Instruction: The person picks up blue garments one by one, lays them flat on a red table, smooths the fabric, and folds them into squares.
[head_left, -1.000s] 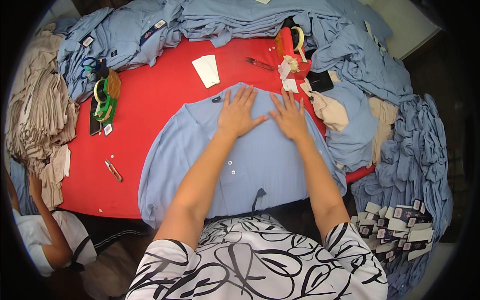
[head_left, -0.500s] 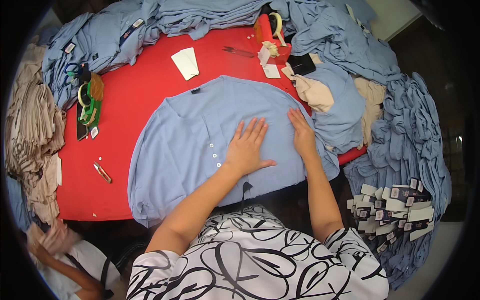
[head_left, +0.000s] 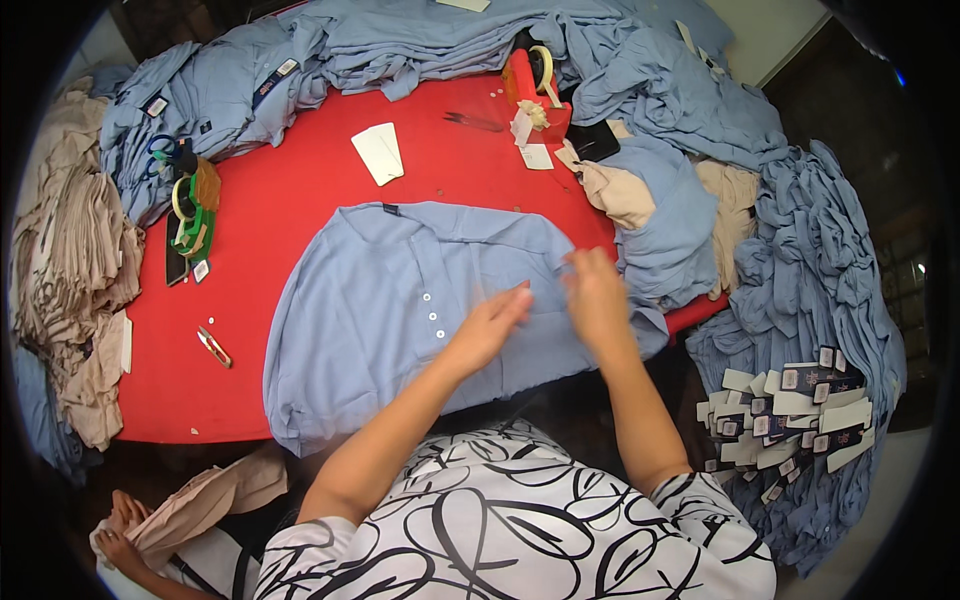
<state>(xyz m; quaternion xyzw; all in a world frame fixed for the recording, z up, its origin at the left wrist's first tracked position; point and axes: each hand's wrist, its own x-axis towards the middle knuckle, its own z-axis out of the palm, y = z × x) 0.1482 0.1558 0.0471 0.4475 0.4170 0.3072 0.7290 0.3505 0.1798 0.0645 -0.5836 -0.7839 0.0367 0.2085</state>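
Note:
A light blue shirt (head_left: 370, 310) lies spread on the red table, its neckline toward the far side and a short row of white buttons down its front. My left hand (head_left: 492, 325) is over the shirt just right of the buttons, its fingers stretched toward the right and holding nothing I can see. At the shirt's right part is my right hand (head_left: 598, 300), smeared by motion, its fingertips near the shoulder edge. Whether those fingers pinch any cloth cannot be made out.
Piles of blue garments (head_left: 400, 50) edge the red table (head_left: 240, 300), with beige garments (head_left: 85, 250) at left. Tape dispensers, green (head_left: 197, 220) and red (head_left: 545, 100), white cards (head_left: 378, 155) and thread snips (head_left: 214, 347) lie about. Tagged garments (head_left: 800, 280) hang right. A co-worker's hands (head_left: 122, 530) hold beige cloth.
Both hands have left their flat position on the shirt and drawn in their fingers somewhat. The shirt's far edge has come nearer to me. At lower left, the co-worker's beige cloth has spread out.

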